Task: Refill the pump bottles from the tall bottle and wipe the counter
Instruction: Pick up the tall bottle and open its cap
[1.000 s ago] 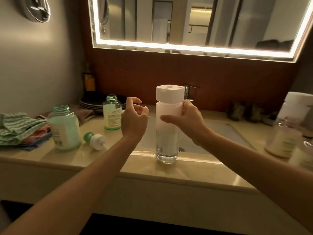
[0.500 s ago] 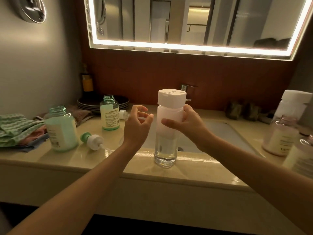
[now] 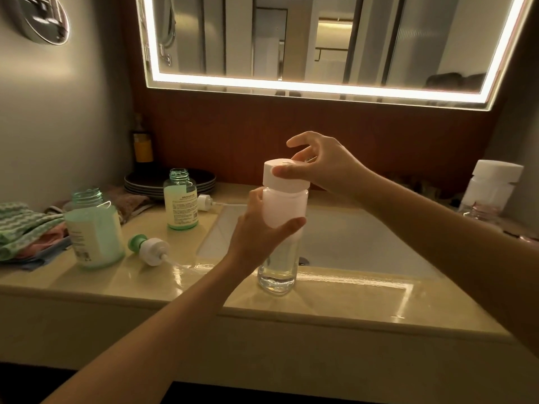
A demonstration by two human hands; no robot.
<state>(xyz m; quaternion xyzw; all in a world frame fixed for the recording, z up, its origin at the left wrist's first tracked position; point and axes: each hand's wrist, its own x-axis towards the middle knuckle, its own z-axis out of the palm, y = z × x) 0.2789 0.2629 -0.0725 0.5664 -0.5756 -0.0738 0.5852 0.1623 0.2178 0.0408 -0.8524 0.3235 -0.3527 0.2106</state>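
1. Folded cloths (image 3: pixel 20 228) lie at the counter's (image 3: pixel 320 298) far left, about nine o'clock from the tall bottle (image 3: pixel 278 266).
2. Just right of them, a wide green pump bottle (image 3: pixel 93 234) stands upright with its neck open. Its pump head (image 3: pixel 150 249) lies on its side at the bottle's four o'clock, tube trailing rightward.
3. A slimmer green pump bottle (image 3: pixel 180 204), also open-necked, stands at ten o'clock from the tall bottle, in front of stacked dark plates (image 3: pixel 140 182). A second pump head (image 3: pixel 205 202) lies just beside it at three o'clock.
4. The left hand (image 3: pixel 256 231) grips the tall bottle, fingers and thumb wrapped round its frosted upper body.
5. The tall bottle stands upright on the counter strip at six o'clock of the sink (image 3: pixel 364 237), with clear liquid in its lower part.
6. The right hand (image 3: pixel 323 164) pinches the white cap (image 3: pixel 285 182) at the bottle's twelve o'clock, thumb on the near side, fingers over the top.
7. A white-capped bottle (image 3: pixel 493 188) stands at two o'clock, far right.
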